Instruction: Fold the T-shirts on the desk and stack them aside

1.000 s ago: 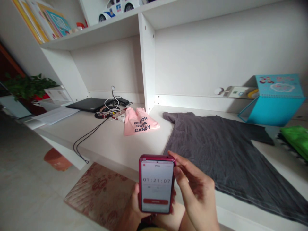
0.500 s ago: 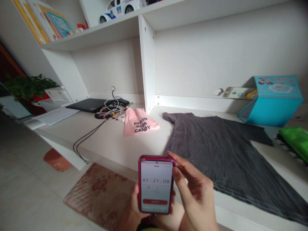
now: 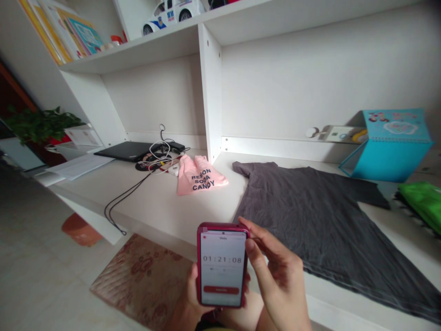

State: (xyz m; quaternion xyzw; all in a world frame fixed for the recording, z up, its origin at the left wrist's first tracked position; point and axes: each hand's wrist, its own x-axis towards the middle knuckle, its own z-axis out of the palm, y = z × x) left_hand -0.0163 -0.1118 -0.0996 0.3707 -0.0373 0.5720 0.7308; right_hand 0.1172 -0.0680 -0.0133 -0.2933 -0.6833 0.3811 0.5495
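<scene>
Slightly leftward drifted the rectangular, crimson-cased, glass-fronted phone at the frame's lower centre — left hand curled round it, right hand pinching its upper-right corner. Probably light, stiff, slippery, it suited side-edge grips.

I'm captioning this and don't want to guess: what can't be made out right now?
All in the head view:
Left hand: partly hidden behind the phone.
Small text below the timer digits: blurred, too small.
Toy car: cut off by the top edge.
Green cloth: cut off by the right edge.
</scene>
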